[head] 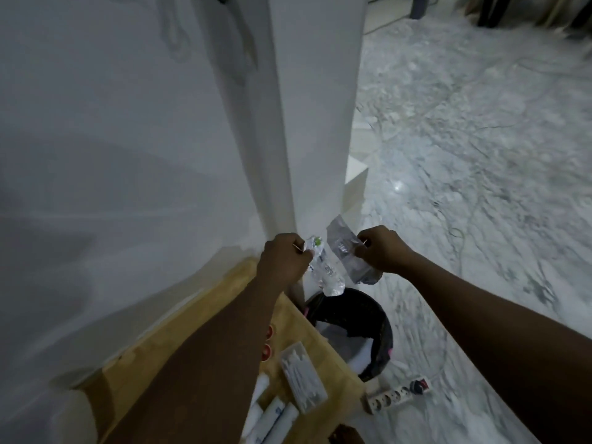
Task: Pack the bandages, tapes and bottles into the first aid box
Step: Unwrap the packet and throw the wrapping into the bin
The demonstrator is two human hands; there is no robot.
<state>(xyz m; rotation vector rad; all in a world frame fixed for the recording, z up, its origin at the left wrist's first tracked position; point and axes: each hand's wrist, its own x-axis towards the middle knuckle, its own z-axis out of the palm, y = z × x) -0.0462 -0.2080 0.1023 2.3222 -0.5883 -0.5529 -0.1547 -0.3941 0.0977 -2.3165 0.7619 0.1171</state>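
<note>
My left hand (283,259) is closed on a crumpled clear plastic wrapper (326,274) with a green mark. My right hand (382,249) pinches a second clear wrapper (347,254). Both wrappers hang above a black waste bin (378,318) on the floor. Below my left arm, on the wooden table (198,325), lie a flat white packet (302,378), several white bandage rolls (272,418) and two red-capped items (267,342), partly hidden by the arm. The first aid box is not in view.
A white wall and pillar (307,123) rise right behind the table. A marble floor (480,155) spreads to the right. A white power strip (397,394) lies on the floor beside the bin. White paper sits inside the bin.
</note>
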